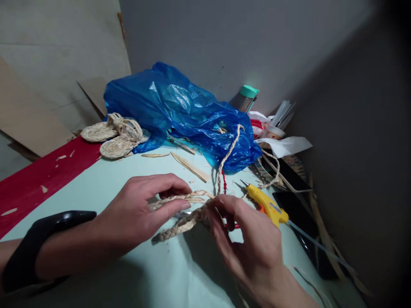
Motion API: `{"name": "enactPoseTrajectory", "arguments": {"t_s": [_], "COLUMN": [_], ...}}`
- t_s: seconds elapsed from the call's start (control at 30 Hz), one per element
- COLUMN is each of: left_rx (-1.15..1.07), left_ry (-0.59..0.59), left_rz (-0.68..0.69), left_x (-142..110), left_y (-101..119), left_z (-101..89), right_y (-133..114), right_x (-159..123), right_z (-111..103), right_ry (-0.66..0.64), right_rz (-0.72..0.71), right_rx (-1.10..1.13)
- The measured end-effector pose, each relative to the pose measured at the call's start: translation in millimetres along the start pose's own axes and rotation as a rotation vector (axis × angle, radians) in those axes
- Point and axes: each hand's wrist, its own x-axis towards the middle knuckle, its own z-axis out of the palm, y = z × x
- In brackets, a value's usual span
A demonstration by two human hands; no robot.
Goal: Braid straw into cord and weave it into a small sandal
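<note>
My left hand pinches a thin twisted straw cord between thumb and fingers. My right hand is closed at the join where this cord meets a thicker straw braid, its fingertips pressed together on the straw. The braid bends in a loop below the left fingers, just over the table. From the right fingertips a long straw cord runs up and over the blue bag. Something red shows behind the right fingers. A metallic sliver lies between the hands; its kind I cannot make out.
A yellow glue gun lies right of my right hand. Behind sits a blue plastic bag, with woven straw slippers to its left. A green-capped bottle, a cup of glue sticks and a red cloth flank it. Straw scraps are scattered about.
</note>
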Motion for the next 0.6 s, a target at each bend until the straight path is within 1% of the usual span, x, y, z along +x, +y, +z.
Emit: {"name": "enactPoseTrajectory", "arguments": {"t_s": [0.1, 0.17, 0.23, 0.33, 0.43, 0.5, 0.57, 0.6], "left_rx": [-0.282, -0.402, -0.429, -0.368, -0.154, 0.013, 0.12, 0.134], "left_ry": [-0.09, -0.108, -0.106, -0.097, -0.087, -0.022, 0.096, 0.136], "left_rz": [-0.26, -0.352, -0.394, -0.402, -0.355, -0.295, -0.24, -0.226], "left_x": [6, 11, 14, 17, 18, 19, 18, 18], "left_y": [-7, -12, -15, -21, -27, -26, -19, -13], "left_z": [-4.5, -6.5, -6.8, -4.7, -5.3, -9.0, -13.4, -15.0], "right_y": [2, 1, -2, -7, -8, -7, -6, -6], "right_x": [-2, -3, -4, -4, 0, 4, 7, 8], "right_z": [1, 1, 1, 0, 0, -1, -2, -2], "right_ry": [-0.013, -0.003, 0.011, -0.016, -0.088, -0.125, -0.114, -0.093], "right_rz": [-0.004, -0.003, 0.032, 0.174, 0.377, 0.493, 0.561, 0.578], "right_rx": [0.044, 0.099, 0.156, 0.252, 0.366, 0.44, 0.49, 0.507]}}
